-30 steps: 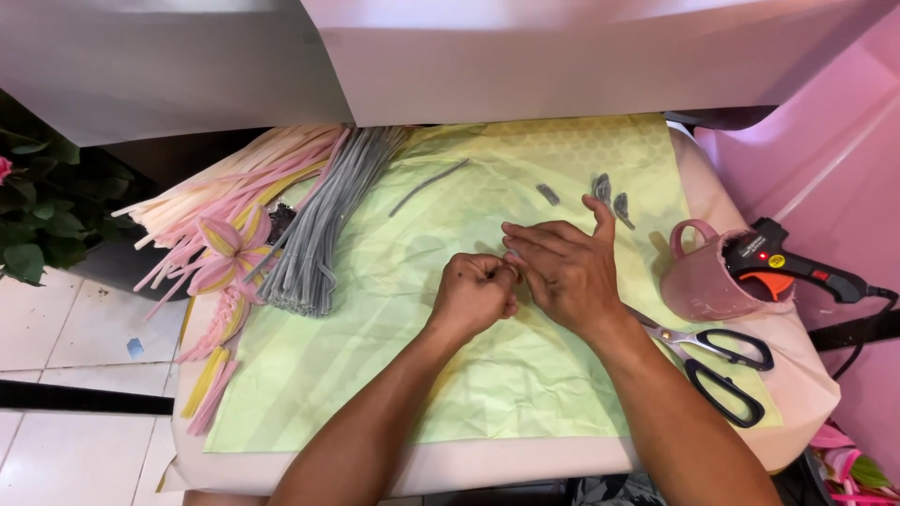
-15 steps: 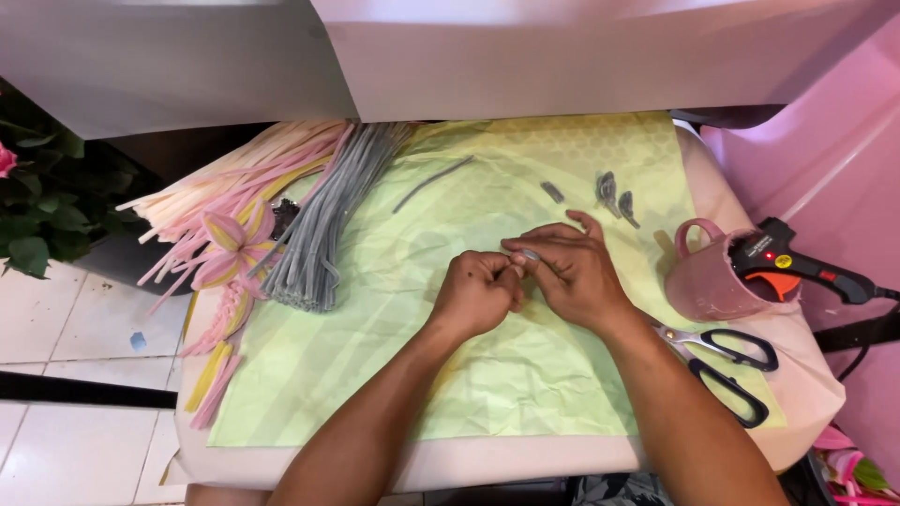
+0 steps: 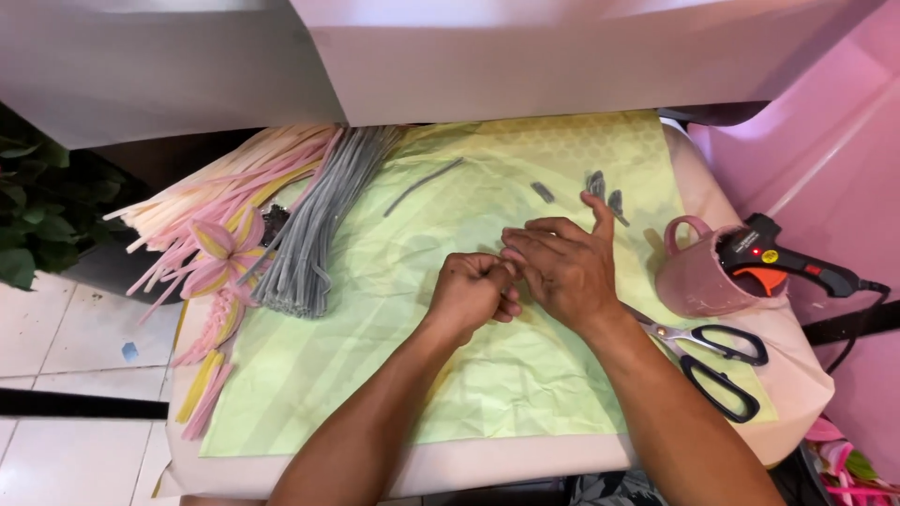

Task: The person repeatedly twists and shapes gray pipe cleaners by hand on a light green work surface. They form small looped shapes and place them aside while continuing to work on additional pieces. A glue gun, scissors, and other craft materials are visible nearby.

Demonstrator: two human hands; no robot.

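Green leaves of a potted plant (image 3: pixel 33 220) are seen at the far left, beyond the table (image 3: pixel 441 464) edge. Next comes a fan of cream, yellow and pink fuzzy craft stems (image 3: pixel 211 201), with a finished pink-and-yellow flower (image 3: pixel 225 253) laid on them, and beside that a thick bundle of grey stems (image 3: pixel 314 225) whose long axis runs from the far side toward the near edge. A crumpled pale green paper sheet (image 3: pixel 375 375) is spread over the middle of the table, and one loose grey stem (image 3: pixel 422 186) lies on it at a slant. The left hand (image 3: pixel 472 292) is curled into a closed fist at the centre of the sheet; something small seems pinched at its fingertips, but what it is cannot be told, since it is hidden between the two hands. The right hand (image 3: pixel 562 267) is pressed against it from the right, fingers bent together toward the left, thumb raised, so the meeting point lies between the two hands, just as near to one as to the other. Short grey stem pieces (image 3: pixel 600 192) are scattered just beyond the right hand. Further right, a pink mug (image 3: pixel 694 276) is stood with a black-and-orange glue gun (image 3: pixel 778 260) resting in it, and black-handled scissors (image 3: pixel 717 361) are laid near the right wrist.
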